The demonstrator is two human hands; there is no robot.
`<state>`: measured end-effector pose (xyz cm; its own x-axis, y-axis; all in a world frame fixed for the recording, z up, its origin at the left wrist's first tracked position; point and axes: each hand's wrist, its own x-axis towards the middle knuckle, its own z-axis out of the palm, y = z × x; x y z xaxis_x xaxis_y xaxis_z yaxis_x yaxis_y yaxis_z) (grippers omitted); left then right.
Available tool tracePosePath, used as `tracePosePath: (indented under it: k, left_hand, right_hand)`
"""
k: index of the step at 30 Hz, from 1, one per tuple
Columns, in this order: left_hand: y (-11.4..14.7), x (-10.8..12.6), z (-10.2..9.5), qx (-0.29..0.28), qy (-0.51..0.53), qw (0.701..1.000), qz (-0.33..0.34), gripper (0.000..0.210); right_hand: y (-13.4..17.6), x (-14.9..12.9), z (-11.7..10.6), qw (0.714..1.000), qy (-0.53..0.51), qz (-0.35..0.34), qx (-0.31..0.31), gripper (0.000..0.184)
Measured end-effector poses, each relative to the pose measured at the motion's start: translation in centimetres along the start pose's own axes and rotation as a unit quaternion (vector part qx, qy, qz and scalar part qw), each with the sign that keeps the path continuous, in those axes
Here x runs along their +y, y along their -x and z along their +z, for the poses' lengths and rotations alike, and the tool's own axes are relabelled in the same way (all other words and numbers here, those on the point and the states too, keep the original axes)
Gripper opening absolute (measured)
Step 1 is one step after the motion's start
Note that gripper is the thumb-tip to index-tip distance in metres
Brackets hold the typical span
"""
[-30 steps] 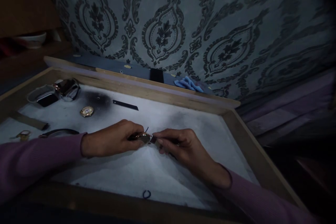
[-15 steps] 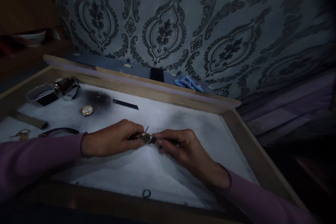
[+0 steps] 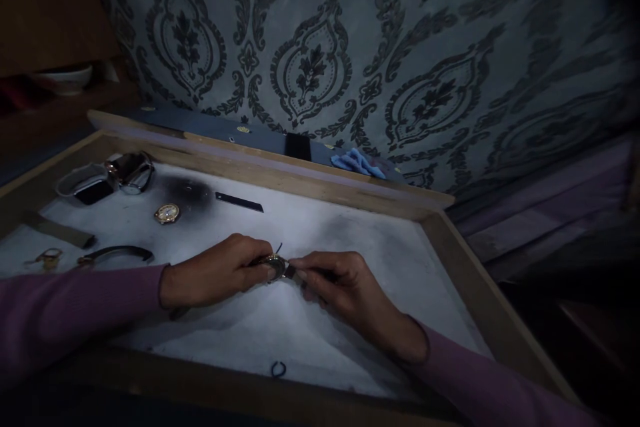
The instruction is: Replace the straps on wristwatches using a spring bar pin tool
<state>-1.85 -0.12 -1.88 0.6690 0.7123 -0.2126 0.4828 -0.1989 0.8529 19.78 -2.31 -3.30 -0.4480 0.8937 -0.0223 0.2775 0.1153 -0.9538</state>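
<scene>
Watch (image 3: 275,268) is held over the middle of a shallow wooden tray (image 3: 463,267), its edge gripped by the left hand (image 3: 217,273). Left fingers are closed around the rim, thumb laid across the near side. Short dark strap (image 3: 290,271) is seen at the watch's right side, its outer end pinched between thumb and index finger of the right hand (image 3: 345,283); other right fingers are curled under, partly hidden. Whether strap and watch are joined cannot be told. Thin dark stick (image 3: 279,247) is seen poking up just behind the watch; what it is fixed to cannot be made out.

Tray is lined in white, smudged dark at the back left. Black blade (image 3: 239,201) is laid flat behind the hands. Gold watch head (image 3: 167,213) is placed left of the blade, face up. Dark-screened watch (image 3: 93,190) is set in the back left corner, next to a shiny metal watch (image 3: 134,175). Along the left side are spread a flat olive band (image 3: 57,230), a small gold piece (image 3: 49,258) and a curved black band (image 3: 117,252), the last near the left sleeve. Small dark open ring (image 3: 279,369) is left by the near edge. Blue cloth (image 3: 357,162) is crumpled beyond the back edge, below patterned wall covering (image 3: 311,70).
</scene>
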Motion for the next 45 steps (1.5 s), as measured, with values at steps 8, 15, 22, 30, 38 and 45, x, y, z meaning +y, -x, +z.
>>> tracePosePath:
  k: [8, 15, 22, 30, 38, 45]
  left_hand:
    - [-0.02, 0.03, -0.11, -0.019, 0.032, 0.999, -0.008, 0.027]
    - [-0.17, -0.18, -0.23, -0.029, 0.043, 0.999, -0.011, 0.026]
    - [-0.19, -0.19, -0.3, -0.033, 0.065, 0.997, -0.028, 0.024]
    - [-0.13, -0.36, -0.07, -0.023, 0.06, 0.997, -0.035, 0.026]
    - [-0.16, -0.01, -0.17, -0.042, 0.108, 0.991, -0.061, 0.026]
    - [-0.4, -0.4, -0.11, -0.053, 0.146, 0.985, -0.076, 0.031]
  right_hand:
    - [0.04, -0.22, 0.15, 0.999, 0.035, -0.027, 0.001, 0.02]
    - [0.12, -0.13, 0.09, 0.998, 0.061, -0.029, 0.014, 0.014]
    - [0.04, -0.5, 0.09, 0.996, 0.074, -0.039, 0.014, 0.016]
    - [-0.03, -0.01, 0.03, 0.998, 0.058, -0.034, 0.015, 0.016]
    - [0.0, -0.37, 0.06, 0.997, 0.058, -0.048, 0.008, 0.013]
    - [0.19, -0.2, 0.18, 0.997, 0.058, -0.044, 0.018, 0.016]
